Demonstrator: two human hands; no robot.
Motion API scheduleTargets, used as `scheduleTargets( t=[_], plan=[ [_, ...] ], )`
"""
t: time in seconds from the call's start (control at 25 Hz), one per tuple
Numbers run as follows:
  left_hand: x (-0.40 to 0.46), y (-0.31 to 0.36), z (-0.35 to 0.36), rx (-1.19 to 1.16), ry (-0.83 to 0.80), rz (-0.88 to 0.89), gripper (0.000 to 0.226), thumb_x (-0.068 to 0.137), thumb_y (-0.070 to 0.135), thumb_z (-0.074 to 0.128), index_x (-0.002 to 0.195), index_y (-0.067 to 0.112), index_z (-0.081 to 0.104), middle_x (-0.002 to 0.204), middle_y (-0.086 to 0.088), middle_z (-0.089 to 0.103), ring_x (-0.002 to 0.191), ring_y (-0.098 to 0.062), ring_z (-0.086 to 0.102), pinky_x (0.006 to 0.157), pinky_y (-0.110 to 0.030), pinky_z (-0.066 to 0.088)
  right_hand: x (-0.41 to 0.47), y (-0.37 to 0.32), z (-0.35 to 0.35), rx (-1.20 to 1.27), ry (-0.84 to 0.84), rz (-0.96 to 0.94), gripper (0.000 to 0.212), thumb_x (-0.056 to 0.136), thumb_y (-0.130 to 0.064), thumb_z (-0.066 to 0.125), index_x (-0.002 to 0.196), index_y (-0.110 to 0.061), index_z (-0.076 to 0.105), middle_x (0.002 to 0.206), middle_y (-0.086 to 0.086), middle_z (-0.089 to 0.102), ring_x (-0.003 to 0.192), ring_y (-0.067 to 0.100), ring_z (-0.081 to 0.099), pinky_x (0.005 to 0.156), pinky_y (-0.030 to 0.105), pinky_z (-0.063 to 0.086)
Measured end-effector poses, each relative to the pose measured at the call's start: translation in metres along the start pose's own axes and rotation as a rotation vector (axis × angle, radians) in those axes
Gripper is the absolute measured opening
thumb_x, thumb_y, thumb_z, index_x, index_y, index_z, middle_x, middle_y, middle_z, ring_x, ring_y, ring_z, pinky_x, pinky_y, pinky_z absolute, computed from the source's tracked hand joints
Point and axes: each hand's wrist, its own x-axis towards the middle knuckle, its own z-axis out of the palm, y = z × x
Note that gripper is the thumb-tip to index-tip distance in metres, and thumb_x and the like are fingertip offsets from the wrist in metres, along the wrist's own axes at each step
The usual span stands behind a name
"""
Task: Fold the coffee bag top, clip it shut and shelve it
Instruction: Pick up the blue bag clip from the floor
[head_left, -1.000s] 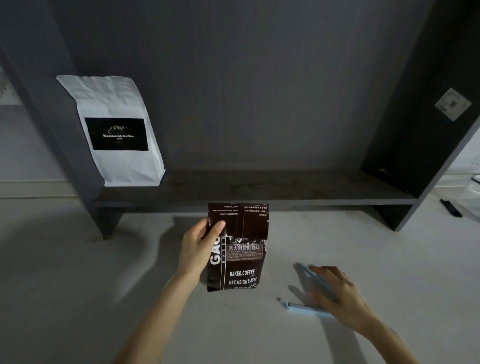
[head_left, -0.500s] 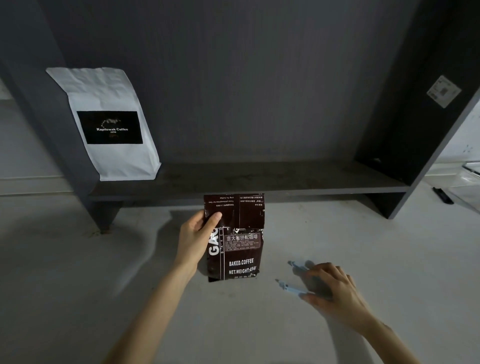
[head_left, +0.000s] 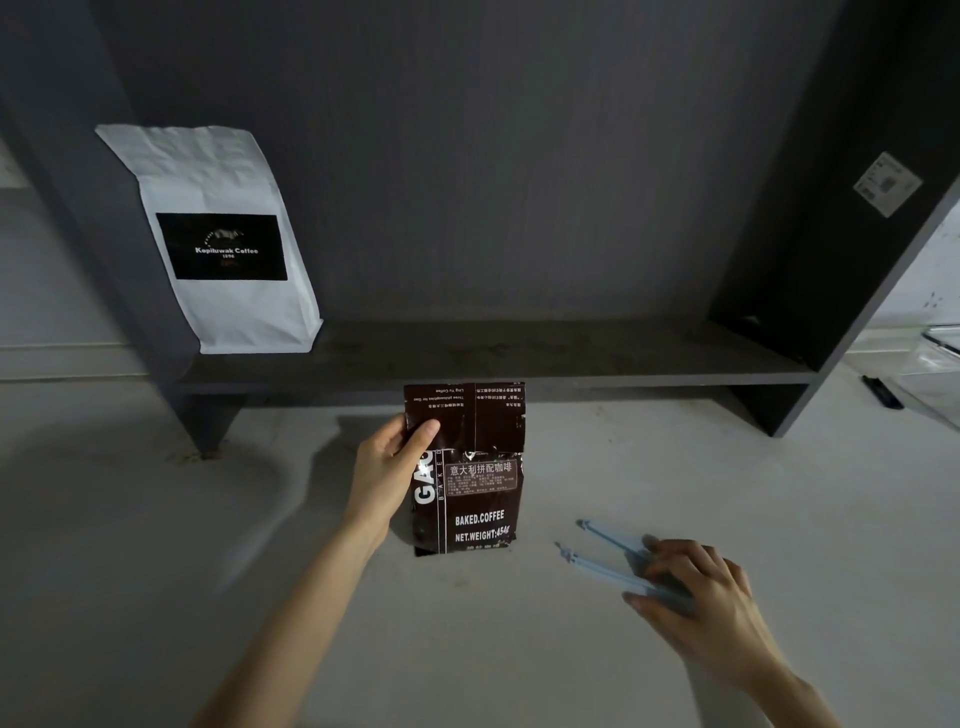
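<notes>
A dark brown coffee bag (head_left: 475, 493) stands upright on the pale floor in front of the shelf, its top flap folded down over the front. My left hand (head_left: 387, 467) grips the bag's upper left side, thumb pressing on the folded flap. A light blue bag clip (head_left: 605, 553) lies open in a V on the floor to the right of the bag. My right hand (head_left: 696, 597) closes over the clip's hinged end, fingers on top and thumb beneath it.
A dark grey shelf board (head_left: 519, 358) runs across behind the bag, with upright side panels at both ends. A white coffee bag (head_left: 228, 244) with a black label leans at the shelf's left end. A small black object (head_left: 883, 392) lies on the floor at far right.
My right hand moved onto the clip and closed around its hinged end, and the clip's arms now point left. My left hand and the bag stayed put.
</notes>
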Motion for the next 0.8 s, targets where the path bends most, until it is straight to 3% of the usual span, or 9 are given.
scheduleTargets(
  t=[0.12,0.24,0.36,0.52,0.6,0.68,0.8],
  plan=[
    [0.0,-0.001,0.0,-0.003,0.006,0.003,0.01,0.083,0.02,0.059,0.087,0.027,0.065,0.084,0.017,0.066,0.074,0.011,0.063,0.065,-0.002,0.046,-0.001,0.005,-0.003,0.032,0.011,-0.009,0.036,0.067,-0.067,0.049,0.08,-0.035,0.059,0.103,-0.015,0.062,0.095,0.009,0.056,0.075,0.034,0.042],
    [0.0,-0.002,0.0,-0.011,0.002,0.004,0.013,0.082,0.02,0.06,0.08,0.032,0.064,0.076,0.02,0.069,0.075,0.011,0.063,0.065,-0.002,0.046,0.004,0.004,0.0,0.044,0.025,-0.013,0.037,0.069,-0.056,0.047,0.076,-0.024,0.064,0.094,-0.009,0.064,0.09,0.012,0.056,0.071,0.034,0.044],
    [0.0,-0.004,-0.001,-0.007,0.013,0.004,0.014,0.082,0.019,0.06,0.077,0.032,0.064,0.068,0.026,0.07,0.074,0.011,0.063,0.064,-0.002,0.046,0.011,0.0,0.004,0.097,0.039,0.0,0.038,0.068,-0.052,0.048,0.076,-0.02,0.066,0.089,-0.01,0.061,0.086,0.006,0.052,0.068,0.024,0.047],
    [0.0,-0.004,-0.002,-0.013,0.005,-0.004,0.011,0.082,0.022,0.06,0.081,0.032,0.064,0.081,0.018,0.069,0.078,0.009,0.064,0.064,-0.004,0.046,0.032,-0.014,-0.003,0.245,0.051,0.041,0.026,0.069,-0.037,0.059,0.078,-0.013,0.065,0.085,-0.014,0.057,0.081,0.01,0.057,0.07,0.007,0.039],
    [0.001,-0.004,-0.002,-0.021,-0.002,-0.009,0.01,0.082,0.022,0.06,0.084,0.031,0.064,0.084,0.017,0.069,0.079,0.008,0.064,0.063,-0.003,0.046,0.047,-0.028,-0.013,0.307,0.104,0.031,0.014,0.074,-0.028,0.066,0.078,-0.014,0.064,0.085,-0.005,0.06,0.076,0.007,0.058,0.069,0.0,0.038],
    [0.001,-0.002,-0.002,-0.013,-0.005,-0.008,0.01,0.083,0.021,0.059,0.087,0.029,0.063,0.087,0.015,0.067,0.077,0.011,0.063,0.062,-0.001,0.044,0.063,-0.045,-0.024,0.358,0.188,0.0,0.008,0.076,-0.012,0.069,0.077,-0.017,0.062,0.085,0.001,0.061,0.075,-0.003,0.059,0.065,-0.001,0.04],
    [0.001,-0.001,-0.002,0.0,-0.014,0.001,0.011,0.084,0.02,0.058,0.093,0.022,0.064,0.089,0.012,0.067,0.076,0.012,0.063,0.063,-0.001,0.045,0.087,-0.071,-0.041,0.453,0.248,-0.027,0.007,0.079,-0.012,0.064,0.078,-0.017,0.059,0.083,-0.007,0.058,0.076,-0.012,0.056,0.061,0.0,0.04]
  ],
)
